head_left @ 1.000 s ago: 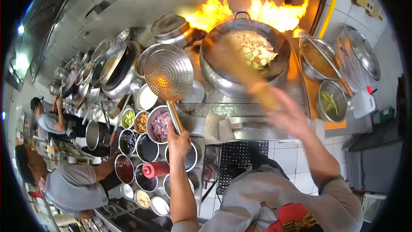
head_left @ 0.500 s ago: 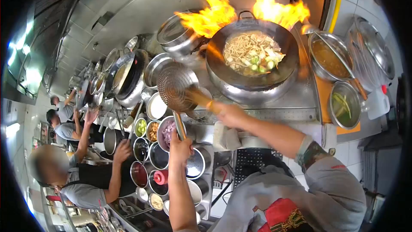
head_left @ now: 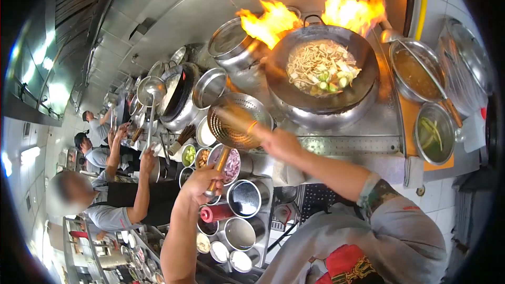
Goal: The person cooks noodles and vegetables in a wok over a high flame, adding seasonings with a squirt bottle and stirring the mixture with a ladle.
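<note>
My left hand [head_left: 202, 184] is closed round the handle of a perforated strainer [head_left: 252, 108], whose bowl is raised beside the wok. My right hand [head_left: 281, 144] grips a bamboo brush [head_left: 231, 121], blurred by motion, with its far end over the strainer bowl. Noodles with pale and green vegetable pieces [head_left: 321, 68] lie in the large wok [head_left: 363, 84] on the burner. Flames [head_left: 271, 21] rise behind the wok on both sides.
To the right stand a pot of brown broth [head_left: 415, 76] with a ladle across it and a pot of green strips [head_left: 434, 131]. Bowls of ingredients and a red bottle [head_left: 215, 212] are at the lower left. Co-workers [head_left: 121, 200] stand further left.
The brush has swung from over the wok to the strainer. My left hand has moved down and left, tilting the strainer handle. The nearest co-worker now raises a ladle.
</note>
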{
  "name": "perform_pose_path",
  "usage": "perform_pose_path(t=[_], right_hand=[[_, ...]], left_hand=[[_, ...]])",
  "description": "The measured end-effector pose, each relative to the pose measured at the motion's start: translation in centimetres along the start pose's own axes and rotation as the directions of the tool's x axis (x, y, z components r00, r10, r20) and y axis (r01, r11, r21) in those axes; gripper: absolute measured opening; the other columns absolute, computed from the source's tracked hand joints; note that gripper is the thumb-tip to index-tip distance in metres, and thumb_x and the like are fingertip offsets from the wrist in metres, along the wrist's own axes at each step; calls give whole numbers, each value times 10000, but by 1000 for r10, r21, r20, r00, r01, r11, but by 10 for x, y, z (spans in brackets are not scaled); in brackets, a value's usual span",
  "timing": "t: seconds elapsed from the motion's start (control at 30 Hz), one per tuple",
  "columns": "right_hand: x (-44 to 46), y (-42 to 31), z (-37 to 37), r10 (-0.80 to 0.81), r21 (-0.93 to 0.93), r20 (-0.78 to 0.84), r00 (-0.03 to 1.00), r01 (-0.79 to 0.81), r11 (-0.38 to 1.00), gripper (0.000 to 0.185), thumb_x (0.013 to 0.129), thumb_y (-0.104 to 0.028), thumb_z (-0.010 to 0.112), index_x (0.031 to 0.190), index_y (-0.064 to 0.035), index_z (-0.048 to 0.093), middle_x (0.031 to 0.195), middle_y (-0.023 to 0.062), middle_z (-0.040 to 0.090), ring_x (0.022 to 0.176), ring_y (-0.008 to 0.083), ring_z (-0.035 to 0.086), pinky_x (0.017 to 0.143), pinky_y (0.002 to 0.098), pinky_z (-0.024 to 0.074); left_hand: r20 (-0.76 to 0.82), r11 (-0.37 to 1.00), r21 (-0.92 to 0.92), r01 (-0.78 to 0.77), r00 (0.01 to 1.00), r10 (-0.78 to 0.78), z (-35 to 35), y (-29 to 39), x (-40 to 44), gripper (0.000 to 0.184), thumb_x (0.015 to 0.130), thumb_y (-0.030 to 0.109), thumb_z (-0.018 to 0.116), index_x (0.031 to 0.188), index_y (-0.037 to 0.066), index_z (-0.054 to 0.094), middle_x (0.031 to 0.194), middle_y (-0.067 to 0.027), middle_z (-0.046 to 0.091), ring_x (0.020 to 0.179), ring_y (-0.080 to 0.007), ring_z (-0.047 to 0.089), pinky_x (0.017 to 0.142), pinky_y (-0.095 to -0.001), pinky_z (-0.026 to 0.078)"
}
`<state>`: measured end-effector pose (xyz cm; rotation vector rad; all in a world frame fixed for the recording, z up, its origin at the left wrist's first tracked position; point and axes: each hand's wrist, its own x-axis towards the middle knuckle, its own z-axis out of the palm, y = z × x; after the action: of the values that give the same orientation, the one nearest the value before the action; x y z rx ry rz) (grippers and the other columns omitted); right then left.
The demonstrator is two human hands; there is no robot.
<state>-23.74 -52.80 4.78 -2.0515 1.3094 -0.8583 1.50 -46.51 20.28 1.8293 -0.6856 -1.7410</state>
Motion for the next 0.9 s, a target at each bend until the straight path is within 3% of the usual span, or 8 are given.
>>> perform_pose_path(t=[0.1, 0.23, 0.33, 0.5, 0.63, 0.8, 0.83, 0.9], right_hand=[[13, 7, -34, 299, 29, 201, 933, -311, 950, 553, 932, -308, 618, 1460, -268, 460, 772, 216, 663, 704, 411, 678, 623, 527, 544], [2, -23, -4, -96, -39, -164, 982, 91, 995, 566, 914, -291, 634, 1444, -199, 460, 753, 185, 687, 712, 376, 693, 596, 512, 539], [33, 24, -15, 167, -84, 90, 982, -159, 984, 512, 892, -205, 622, 1382, -176, 478, 830, 222, 672, 709, 440, 668, 640, 549, 537], [-2, -29, -10, -70, -22, -122, 990, 68, 997, 450, 880, -196, 625, 1319, -152, 534, 818, 224, 697, 735, 414, 692, 636, 524, 544], [19, 10, -20, 227, -110, 90, 970, -217, 970, 539, 917, -265, 629, 1428, -270, 460, 787, 194, 662, 748, 428, 671, 678, 533, 547], [-12, -34, 18, -133, 28, -145, 980, 139, 990, 508, 906, -304, 657, 1394, -231, 534, 850, 164, 710, 684, 364, 689, 635, 487, 562], [-3, -28, 9, 123, 160, 32, 992, -127, 979, 523, 905, -303, 659, 1405, -237, 523, 829, 163, 708, 671, 368, 685, 622, 476, 565], [18, -7, -22, 168, -77, 143, 975, -159, 984, 558, 899, -291, 663, 1426, -209, 500, 773, 160, 698, 669, 380, 678, 616, 463, 565]], left_hand=[[4, 996, 83, 24, 1000, -25, -12, 1, -2, 214, 885, -24, 578, 1071, 52, 504, 782, -62, 567, 550, -116, 530, 452, -284, 448], [47, 996, 75, 50, 997, -54, -6, -2, 4, 224, 888, -16, 573, 1089, 53, 499, 797, -59, 571, 556, -118, 538, 456, -284, 449], [28, 997, 67, 48, 998, -50, -6, 1, -11, 268, 892, -10, 579, 1142, 46, 499, 794, -53, 579, 551, -122, 549, 455, -291, 458], [20, 990, 140, -25, 1000, 23, -10, -5, -11, 360, 894, -15, 578, 1241, 37, 498, 800, -53, 580, 554, -122, 560, 448, -291, 464], [-40, 984, 168, -64, 997, 71, -18, -7, -20, 396, 880, -23, 576, 1263, 34, 498, 789, -47, 564, 543, -115, 548, 444, -284, 452], [1, 991, 116, -64, 998, 64, -9, -10, -17, 256, 862, -11, 584, 1100, 30, 496, 744, -46, 567, 550, -142, 554, 437, -322, 478], [43, 998, 17, -67, 997, 66, -10, -9, -21, 260, 863, -15, 579, 1104, 27, 489, 744, -48, 571, 541, -144, 556, 437, -317, 480], [-5, 987, 139, -82, 997, 83, -21, -19, -14, 326, 865, -12, 564, 1179, 54, 504, 781, -32, 558, 549, -117, 534, 449, -288, 458]])
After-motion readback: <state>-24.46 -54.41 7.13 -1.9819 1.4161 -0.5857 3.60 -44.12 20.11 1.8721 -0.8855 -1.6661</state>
